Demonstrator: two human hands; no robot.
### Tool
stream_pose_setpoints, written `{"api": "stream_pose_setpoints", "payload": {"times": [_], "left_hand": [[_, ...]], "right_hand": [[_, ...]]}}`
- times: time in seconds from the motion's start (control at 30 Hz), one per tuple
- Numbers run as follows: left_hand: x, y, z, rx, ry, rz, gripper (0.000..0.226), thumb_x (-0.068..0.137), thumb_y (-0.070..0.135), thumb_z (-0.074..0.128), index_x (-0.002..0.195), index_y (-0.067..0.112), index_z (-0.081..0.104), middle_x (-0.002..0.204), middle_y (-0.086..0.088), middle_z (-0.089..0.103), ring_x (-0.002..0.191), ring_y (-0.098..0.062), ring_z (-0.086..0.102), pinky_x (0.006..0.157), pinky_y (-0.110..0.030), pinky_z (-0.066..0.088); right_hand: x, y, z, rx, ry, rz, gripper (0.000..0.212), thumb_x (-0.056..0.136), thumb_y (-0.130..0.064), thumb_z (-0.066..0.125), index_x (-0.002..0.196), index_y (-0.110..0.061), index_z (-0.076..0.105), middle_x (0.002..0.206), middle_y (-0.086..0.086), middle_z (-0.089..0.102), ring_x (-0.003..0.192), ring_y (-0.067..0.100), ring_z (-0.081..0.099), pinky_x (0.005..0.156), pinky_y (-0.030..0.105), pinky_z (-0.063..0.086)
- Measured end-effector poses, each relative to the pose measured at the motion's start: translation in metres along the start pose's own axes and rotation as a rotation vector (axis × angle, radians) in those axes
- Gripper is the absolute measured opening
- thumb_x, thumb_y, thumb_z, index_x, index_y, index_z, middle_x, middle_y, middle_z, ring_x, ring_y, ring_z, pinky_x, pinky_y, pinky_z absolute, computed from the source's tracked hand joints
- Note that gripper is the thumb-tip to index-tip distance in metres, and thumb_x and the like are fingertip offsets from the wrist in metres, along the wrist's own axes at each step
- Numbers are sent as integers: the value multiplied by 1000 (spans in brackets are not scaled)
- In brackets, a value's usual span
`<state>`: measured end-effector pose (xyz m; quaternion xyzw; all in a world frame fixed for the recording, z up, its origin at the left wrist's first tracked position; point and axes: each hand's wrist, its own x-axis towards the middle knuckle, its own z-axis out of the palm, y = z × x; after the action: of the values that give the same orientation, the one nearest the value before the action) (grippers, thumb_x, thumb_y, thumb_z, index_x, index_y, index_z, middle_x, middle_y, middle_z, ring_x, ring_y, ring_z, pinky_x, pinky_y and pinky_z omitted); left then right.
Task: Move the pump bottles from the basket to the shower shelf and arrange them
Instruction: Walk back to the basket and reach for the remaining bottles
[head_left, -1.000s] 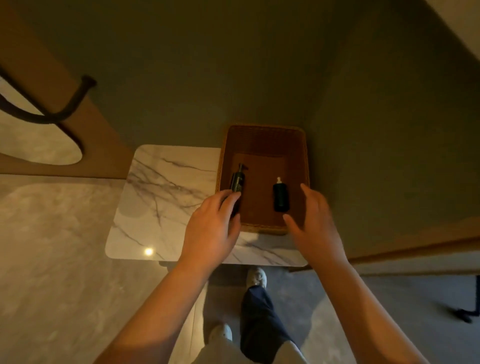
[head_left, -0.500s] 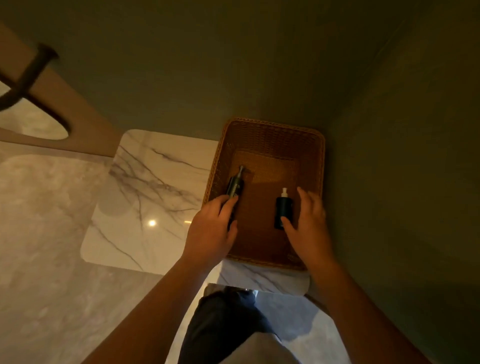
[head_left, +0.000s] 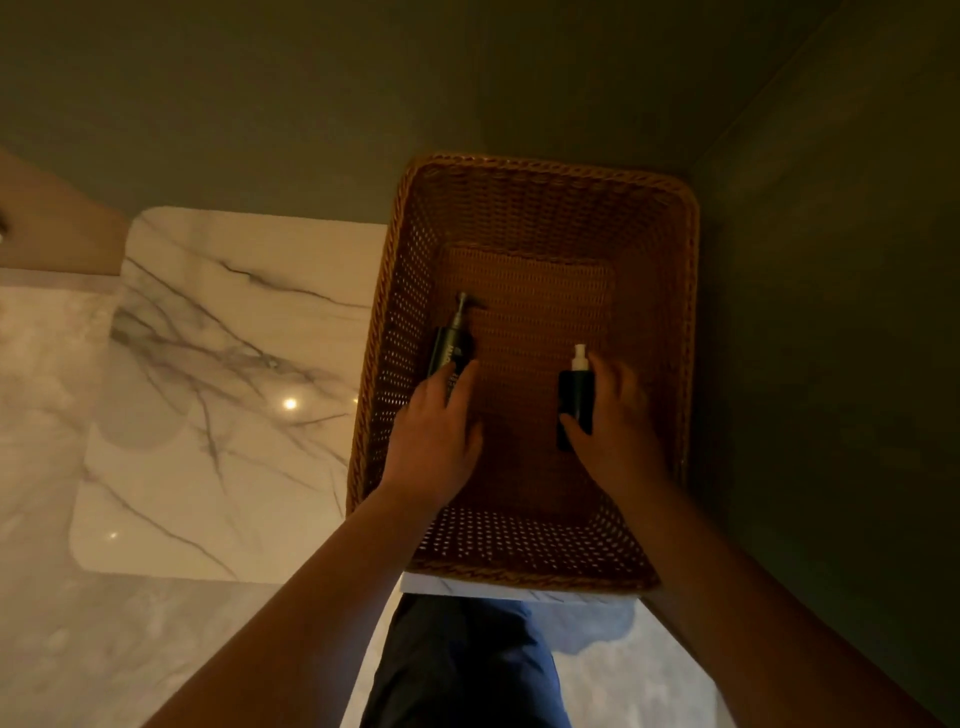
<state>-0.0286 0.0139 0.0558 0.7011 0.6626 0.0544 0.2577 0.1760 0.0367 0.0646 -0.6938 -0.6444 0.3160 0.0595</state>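
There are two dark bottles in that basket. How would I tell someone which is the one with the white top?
Find the brown woven basket in the corner, beside the marble slab. Two dark bottles lie inside; take the one under the right hand. It has a white pump, while the other bottle has a dark one.

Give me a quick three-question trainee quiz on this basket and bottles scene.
1. True or false: both bottles lie on the floor of the basket.
2. Which hand is at the bottle with the white top? A) left hand B) right hand C) neither
3. Fill in: the basket stands on a ____ patterned surface.

Key:
1. True. The dark-pump bottle lies by the basket's left wall, the other farther right.
2. B. Its fingers wrap around the bottle's body.
3. Marble.
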Motion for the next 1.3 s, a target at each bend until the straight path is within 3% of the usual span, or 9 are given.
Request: {"api": "stream_pose_setpoints", "payload": {"times": [0.23,0.47,0.67,0.8,0.93,1.03,1.13,1.3], "left_hand": [[34,-23,53,53,-117,-158,78,92,35,51,150,19,2,154,-12,14,137,-28,21,107,-47,32],[50,-32,81,63,-166,-258,81,93,32,51,150,20,-5,156,-13,1,139,-34,16,106,-47,35],[60,-38,91,-20,-144,-245,85,91,31,55,150,26,-6,154,-17,7,134,-37,27,102,-47,40],[58,-35,101,-80,-179,-214,92,89,32,59,148,35,-13,147,-19,20,126,-34,37,96,-46,45],[54,-33,107,-97,-212,-226,102,86,33,64,142,40,-21,143,-20,26,120,-34,43,90,-44,46],[52,-33,107,-99,-233,-227,99,88,31,62,143,40,-20,139,-21,30,115,-33,46,88,-43,46],[51,-33,103,-107,-249,-243,96,88,27,61,147,36,-15,138,-21,31,115,-33,46,90,-42,44],[39,-30,87,-182,-283,-264,98,85,28,62,147,35,-13,136,-18,34,113,-32,46,90,-43,45]], "right_hand": [[30,34,44,69,-72,106,82,89,-26,62,152,-20,10,153,15,16,137,31,24,109,51,30],[40,56,72,57,-87,147,84,89,-27,62,152,-18,8,155,16,11,138,33,21,108,51,31],[45,60,83,35,-24,153,85,86,-28,65,151,-16,12,153,18,14,136,33,24,108,49,33],[42,59,93,56,-18,165,91,83,-30,69,151,-18,10,153,18,13,135,34,28,106,48,36],[39,57,100,167,-38,235,98,81,-26,72,151,-25,4,151,18,16,129,33,37,97,45,45],[38,58,102,193,-16,257,97,80,-22,73,151,-25,7,148,19,21,124,33,43,89,42,48],[34,59,99,227,-23,284,95,78,-22,74,150,-26,11,144,18,25,116,33,47,82,47,53],[19,55,85,299,1,271,99,73,-15,77,148,-29,14,142,14,26,116,30,46,81,43,53]]}}
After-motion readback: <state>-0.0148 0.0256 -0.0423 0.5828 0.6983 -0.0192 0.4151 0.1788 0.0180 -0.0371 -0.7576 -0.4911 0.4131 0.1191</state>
